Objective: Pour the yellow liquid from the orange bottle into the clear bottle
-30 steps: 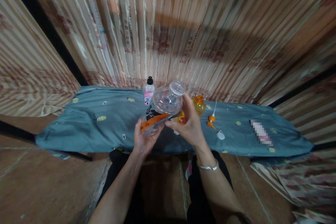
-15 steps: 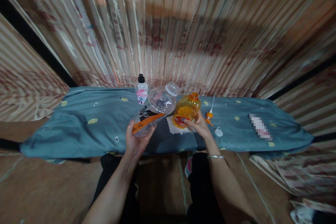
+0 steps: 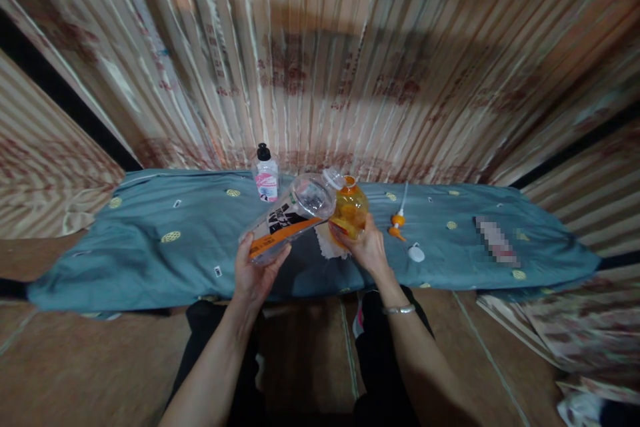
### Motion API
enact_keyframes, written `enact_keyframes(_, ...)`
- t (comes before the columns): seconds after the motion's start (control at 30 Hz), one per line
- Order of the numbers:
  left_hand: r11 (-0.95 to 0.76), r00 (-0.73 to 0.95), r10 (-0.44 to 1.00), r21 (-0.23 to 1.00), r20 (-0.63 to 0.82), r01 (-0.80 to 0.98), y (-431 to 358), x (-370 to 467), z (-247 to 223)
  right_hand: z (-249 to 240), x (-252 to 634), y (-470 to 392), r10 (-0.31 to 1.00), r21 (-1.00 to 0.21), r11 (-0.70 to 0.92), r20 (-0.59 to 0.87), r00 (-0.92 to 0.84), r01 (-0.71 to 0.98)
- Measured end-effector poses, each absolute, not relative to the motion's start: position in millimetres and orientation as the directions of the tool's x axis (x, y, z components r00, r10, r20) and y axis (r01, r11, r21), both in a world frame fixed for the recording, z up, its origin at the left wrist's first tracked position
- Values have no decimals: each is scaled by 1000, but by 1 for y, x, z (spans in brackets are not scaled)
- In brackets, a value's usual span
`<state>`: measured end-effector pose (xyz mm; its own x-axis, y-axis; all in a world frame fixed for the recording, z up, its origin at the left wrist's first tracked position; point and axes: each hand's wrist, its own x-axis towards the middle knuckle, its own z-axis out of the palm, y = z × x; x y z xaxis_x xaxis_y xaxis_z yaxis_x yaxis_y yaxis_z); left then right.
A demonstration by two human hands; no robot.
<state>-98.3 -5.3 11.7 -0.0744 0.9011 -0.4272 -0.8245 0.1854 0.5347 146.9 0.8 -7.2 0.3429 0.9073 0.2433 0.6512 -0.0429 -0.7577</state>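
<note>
My left hand (image 3: pixel 260 273) is closed round the lower part of a large clear plastic bottle (image 3: pixel 287 223) with an orange and black label. That bottle tilts to the right, its uncapped neck over by the mouth of an amber bottle. Fingers of my right hand (image 3: pixel 367 247) wrap round this amber bottle (image 3: pixel 354 207), which holds some yellow-orange liquid. Whether the two necks touch, I cannot tell. Beneath the amber bottle lies a pale cloth (image 3: pixel 330 245). To the right rest an orange pump top (image 3: pixel 397 221) with a tube and a white cap (image 3: pixel 416 253).
A small bottle with a black cap (image 3: pixel 266 177) stands at the back left of the teal cloth-covered bench (image 3: pixel 135 240). A blurred-out flat item (image 3: pixel 496 240) lies on the right. Striped curtains (image 3: pixel 320 80) hang close behind and at both sides.
The clear bottle has tipped further to the right. My right hand has brought the amber bottle leftward, so the two bottle mouths are now closer together.
</note>
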Motion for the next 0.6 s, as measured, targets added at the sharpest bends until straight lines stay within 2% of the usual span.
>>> enact_keyframes(0.6, 90, -167, 923, 617, -346, -782, -6, -104, 14, -12, 144, 4, 878, -737, -29, 303, 369, 675)
